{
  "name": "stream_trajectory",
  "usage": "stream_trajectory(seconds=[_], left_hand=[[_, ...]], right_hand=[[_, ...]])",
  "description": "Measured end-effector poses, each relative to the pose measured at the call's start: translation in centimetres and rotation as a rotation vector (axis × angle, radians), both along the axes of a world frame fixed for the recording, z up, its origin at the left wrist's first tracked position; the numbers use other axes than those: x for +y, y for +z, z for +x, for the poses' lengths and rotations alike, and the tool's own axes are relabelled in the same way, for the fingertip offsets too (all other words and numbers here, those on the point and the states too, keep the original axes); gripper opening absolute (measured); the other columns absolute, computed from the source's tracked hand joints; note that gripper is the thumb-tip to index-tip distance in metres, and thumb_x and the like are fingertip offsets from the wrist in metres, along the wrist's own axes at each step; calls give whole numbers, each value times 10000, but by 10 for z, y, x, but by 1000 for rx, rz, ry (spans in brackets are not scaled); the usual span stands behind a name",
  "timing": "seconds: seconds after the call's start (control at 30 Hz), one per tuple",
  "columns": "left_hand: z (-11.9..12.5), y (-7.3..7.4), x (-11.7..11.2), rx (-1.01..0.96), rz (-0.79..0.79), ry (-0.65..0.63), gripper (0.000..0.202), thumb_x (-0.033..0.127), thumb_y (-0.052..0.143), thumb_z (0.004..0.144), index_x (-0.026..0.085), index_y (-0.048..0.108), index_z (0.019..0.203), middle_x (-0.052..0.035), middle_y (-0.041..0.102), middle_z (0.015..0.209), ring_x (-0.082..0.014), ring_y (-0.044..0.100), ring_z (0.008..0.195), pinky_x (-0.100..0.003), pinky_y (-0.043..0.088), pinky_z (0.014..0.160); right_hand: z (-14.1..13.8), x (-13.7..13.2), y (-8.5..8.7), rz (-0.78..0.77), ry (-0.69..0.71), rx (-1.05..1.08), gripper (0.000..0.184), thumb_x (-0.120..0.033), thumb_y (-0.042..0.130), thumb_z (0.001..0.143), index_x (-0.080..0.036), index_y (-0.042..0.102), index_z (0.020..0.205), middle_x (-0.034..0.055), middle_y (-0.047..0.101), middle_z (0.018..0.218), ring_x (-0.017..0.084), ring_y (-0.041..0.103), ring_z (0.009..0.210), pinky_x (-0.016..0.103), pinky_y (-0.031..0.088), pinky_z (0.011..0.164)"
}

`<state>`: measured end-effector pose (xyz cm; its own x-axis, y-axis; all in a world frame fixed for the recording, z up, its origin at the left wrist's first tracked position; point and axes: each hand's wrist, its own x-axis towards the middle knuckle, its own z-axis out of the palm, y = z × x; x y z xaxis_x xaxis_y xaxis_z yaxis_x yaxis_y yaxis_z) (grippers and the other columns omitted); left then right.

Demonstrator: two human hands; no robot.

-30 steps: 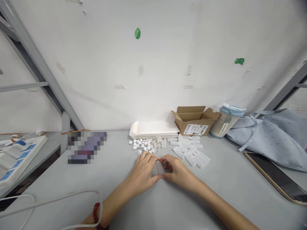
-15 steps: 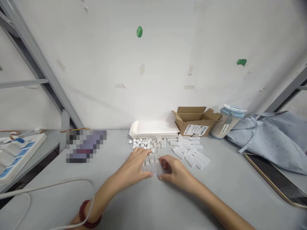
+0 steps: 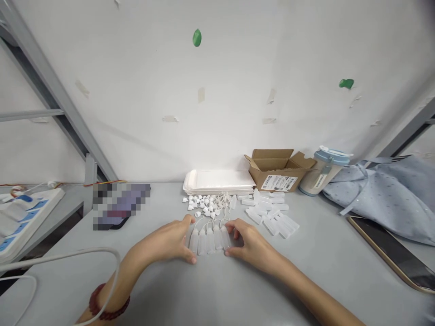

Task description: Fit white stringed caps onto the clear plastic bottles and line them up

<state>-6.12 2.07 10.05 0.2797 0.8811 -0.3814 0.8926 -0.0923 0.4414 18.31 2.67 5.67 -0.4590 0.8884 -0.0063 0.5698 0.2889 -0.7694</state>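
Table (image 3: 190,292): grey, flat top.
Tubes (image 3: 210,241): five, side by side, near centre.
Caps (image 3: 201,200): scattered behind the tubes.
Strings (image 3: 224,199): bunched beside the caps.
Loose tubes (image 3: 283,225): spread toward the right.
White stack (image 3: 220,181), box (image 3: 280,176), cup (image 3: 317,176): along the rear.
Cloth (image 3: 390,199), phone (image 3: 387,248): right side.
Pixelated item (image 3: 124,203): left.

Five vials (image 3: 210,241) in a row, left hand (image 3: 171,241) at one end, right hand (image 3: 249,241) at the other, caps (image 3: 206,209) and loose vials (image 3: 285,226) beyond, carton (image 3: 265,174) behind.
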Motion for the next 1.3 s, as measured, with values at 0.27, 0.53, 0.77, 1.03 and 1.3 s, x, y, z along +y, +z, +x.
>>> stream_trajectory(seconds=[0.27, 0.53, 0.77, 1.03, 1.3], left_hand=[[18, -5, -7, 69, 62, -11, 895, 491, 650, 606, 147, 277, 1342, -94, 604, 934, -301, 582, 889, -330, 443, 697], [21, -11, -6, 62, 74, -12, 856, 544, 660, 588, 149, 335, 1274, -117, 615, 936, -333, 577, 928, -322, 431, 690], [19, -13, -5, 45, 75, -15, 805, 533, 645, 612, 165, 351, 1265, -103, 613, 909, -322, 579, 883, -314, 420, 660], [19, -10, -2, 45, 55, 2, 818, 520, 635, 618, 157, 329, 1284, -120, 610, 982, -323, 570, 934, -317, 420, 693], [19, -8, -2, 46, 59, 3, 733, 467, 652, 613, 153, 366, 1210, -102, 610, 950, -289, 582, 865, -308, 422, 676]], right_hand=[[-4, 0, -3, 50, 21, -61, 584, -295, 759, 644, -190, 508, 1162, 43, 548, 979, 184, 523, 816, 301, 438, 722], [-9, -5, -2, 109, 42, -179, 602, -374, 737, 678, -175, 481, 1185, 71, 539, 1027, 212, 540, 854, 315, 443, 716], [-10, -5, -3, 146, 50, -189, 614, -390, 716, 703, -154, 464, 1210, 82, 545, 1020, 220, 547, 855, 323, 447, 718], [-11, -4, -1, 151, 40, -198, 648, -396, 743, 669, -165, 471, 1210, 82, 553, 1025, 227, 557, 867, 325, 457, 718], [-11, -5, 0, 149, 47, -206, 660, -388, 751, 662, -153, 470, 1211, 95, 550, 1046, 244, 551, 916, 339, 457, 750]])
